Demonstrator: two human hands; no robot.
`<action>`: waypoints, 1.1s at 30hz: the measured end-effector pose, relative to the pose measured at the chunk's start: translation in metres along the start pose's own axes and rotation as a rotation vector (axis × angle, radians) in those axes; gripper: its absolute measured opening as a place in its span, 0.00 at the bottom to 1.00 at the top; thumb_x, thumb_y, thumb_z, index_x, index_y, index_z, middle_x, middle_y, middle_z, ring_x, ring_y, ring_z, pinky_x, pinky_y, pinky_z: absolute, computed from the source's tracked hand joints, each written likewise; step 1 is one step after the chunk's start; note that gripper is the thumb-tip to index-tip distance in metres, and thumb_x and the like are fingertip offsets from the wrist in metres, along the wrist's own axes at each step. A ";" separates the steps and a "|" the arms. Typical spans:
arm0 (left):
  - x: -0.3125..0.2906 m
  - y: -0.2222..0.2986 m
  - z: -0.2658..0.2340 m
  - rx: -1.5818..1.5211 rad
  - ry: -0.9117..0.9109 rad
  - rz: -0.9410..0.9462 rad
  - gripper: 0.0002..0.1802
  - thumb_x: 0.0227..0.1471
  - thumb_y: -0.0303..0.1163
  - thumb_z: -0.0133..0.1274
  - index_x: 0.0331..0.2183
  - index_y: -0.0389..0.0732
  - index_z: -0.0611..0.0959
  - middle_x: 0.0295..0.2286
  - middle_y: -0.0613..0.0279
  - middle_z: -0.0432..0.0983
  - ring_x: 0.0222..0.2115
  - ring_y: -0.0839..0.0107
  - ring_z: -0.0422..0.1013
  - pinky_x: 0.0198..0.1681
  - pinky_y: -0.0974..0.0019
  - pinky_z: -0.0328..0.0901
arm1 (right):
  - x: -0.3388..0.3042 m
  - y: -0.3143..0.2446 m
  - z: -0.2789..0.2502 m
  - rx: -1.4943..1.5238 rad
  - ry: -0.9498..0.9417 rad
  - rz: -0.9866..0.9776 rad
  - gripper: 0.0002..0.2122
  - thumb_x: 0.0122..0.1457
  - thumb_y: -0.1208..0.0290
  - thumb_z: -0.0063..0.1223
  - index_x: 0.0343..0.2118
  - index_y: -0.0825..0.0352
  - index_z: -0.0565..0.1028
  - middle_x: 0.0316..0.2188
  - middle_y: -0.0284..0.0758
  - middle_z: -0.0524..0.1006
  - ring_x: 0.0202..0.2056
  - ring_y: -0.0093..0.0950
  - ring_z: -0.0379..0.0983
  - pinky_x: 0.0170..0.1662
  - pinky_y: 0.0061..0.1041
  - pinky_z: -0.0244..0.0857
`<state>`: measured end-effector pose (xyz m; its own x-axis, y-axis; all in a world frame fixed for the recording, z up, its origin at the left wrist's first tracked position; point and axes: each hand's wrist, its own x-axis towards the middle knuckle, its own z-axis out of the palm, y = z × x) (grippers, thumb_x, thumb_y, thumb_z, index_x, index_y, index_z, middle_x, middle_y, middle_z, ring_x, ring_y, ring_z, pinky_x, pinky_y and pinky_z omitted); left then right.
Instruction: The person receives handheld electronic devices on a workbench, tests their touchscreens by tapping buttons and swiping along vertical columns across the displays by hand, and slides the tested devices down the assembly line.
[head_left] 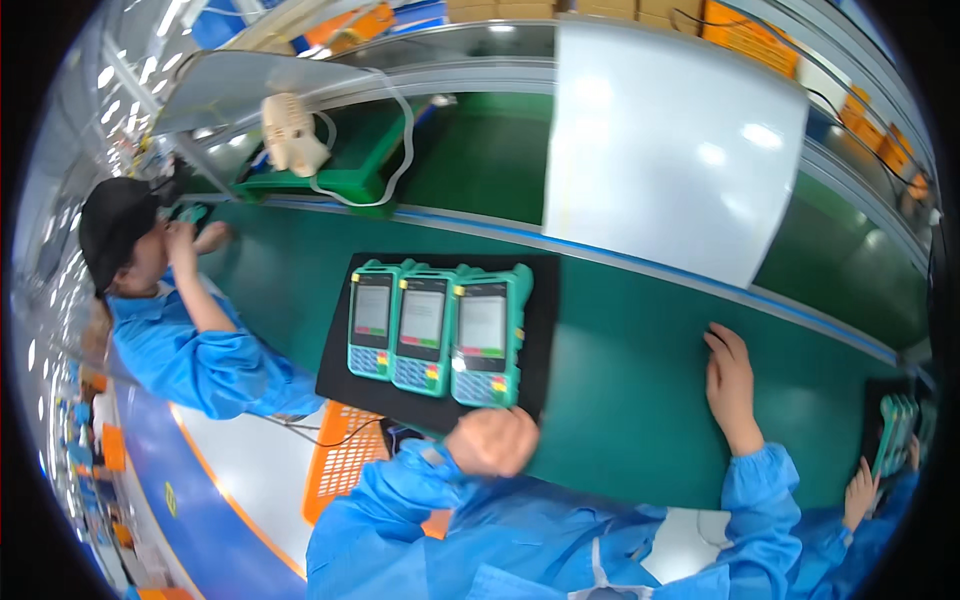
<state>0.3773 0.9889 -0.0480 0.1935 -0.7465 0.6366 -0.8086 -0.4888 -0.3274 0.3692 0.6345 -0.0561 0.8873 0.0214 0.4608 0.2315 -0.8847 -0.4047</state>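
Three handheld card terminals stand side by side on a black mat (pixel 541 345): a left one (pixel 373 320), a middle one (pixel 420 330) and a right one (pixel 484 335). Each has a green protective case, a lit screen and a keypad with coloured keys. My left hand (pixel 495 440) is curled into a slightly blurred fist at the mat's near edge, just below the right terminal; I see nothing in it. Well to the right, my right hand (pixel 732 385) lies on the green tabletop (pixel 630 370), fingers extended and holding nothing.
At the left sits a co-worker (pixel 190 320) in blue with a black cap, hands near a green device. Another person's hands hold a green-cased device (pixel 893 435) at far right. A white panel (pixel 670 150), a beige handheld device (pixel 292 135) and an orange basket (pixel 340 450) surround the bench.
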 end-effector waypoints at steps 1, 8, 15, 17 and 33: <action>0.020 0.024 0.003 -0.040 0.055 0.032 0.08 0.29 0.25 0.52 0.20 0.31 0.77 0.15 0.63 0.67 0.15 0.75 0.66 0.15 0.73 0.60 | -0.002 0.002 -0.001 0.064 0.034 0.020 0.13 0.54 0.85 0.43 0.43 0.72 0.73 0.49 0.44 0.71 0.50 0.44 0.67 0.54 0.34 0.62; 0.113 0.182 0.040 -0.546 0.170 0.127 0.08 0.27 0.25 0.53 0.19 0.31 0.77 0.17 0.57 0.72 0.17 0.71 0.68 0.17 0.73 0.60 | -0.021 0.025 -0.032 0.648 0.097 0.351 0.14 0.66 0.70 0.38 0.43 0.72 0.76 0.45 0.39 0.77 0.49 0.30 0.71 0.53 0.25 0.61; 0.165 0.257 0.056 -0.198 -0.022 0.004 0.05 0.37 0.26 0.53 0.19 0.33 0.79 0.15 0.57 0.69 0.17 0.68 0.68 0.17 0.71 0.60 | -0.053 0.020 -0.083 1.138 0.188 0.501 0.26 0.69 0.55 0.32 0.55 0.77 0.64 0.58 0.48 0.64 0.61 0.38 0.58 0.62 0.35 0.51; 0.159 0.253 0.050 -0.218 -0.044 -0.010 0.08 0.40 0.28 0.54 0.22 0.32 0.80 0.19 0.55 0.72 0.20 0.67 0.69 0.21 0.68 0.62 | -0.075 0.011 -0.082 1.129 0.299 0.562 0.25 0.68 0.56 0.34 0.56 0.77 0.62 0.59 0.48 0.62 0.61 0.39 0.57 0.62 0.36 0.52; 0.059 0.078 -0.008 -1.223 0.127 -1.203 0.28 0.63 0.33 0.38 0.59 0.27 0.58 0.56 0.46 0.61 0.56 0.63 0.59 0.59 0.64 0.53 | -0.081 -0.069 -0.057 1.320 0.343 0.747 0.21 0.68 0.72 0.33 0.62 0.73 0.55 0.57 0.43 0.65 0.57 0.31 0.64 0.59 0.28 0.59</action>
<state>0.3212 0.9108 -0.0301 0.9683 -0.1801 0.1733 -0.1863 -0.0579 0.9808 0.2583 0.6670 -0.0206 0.8692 -0.4883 -0.0779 0.1322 0.3814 -0.9149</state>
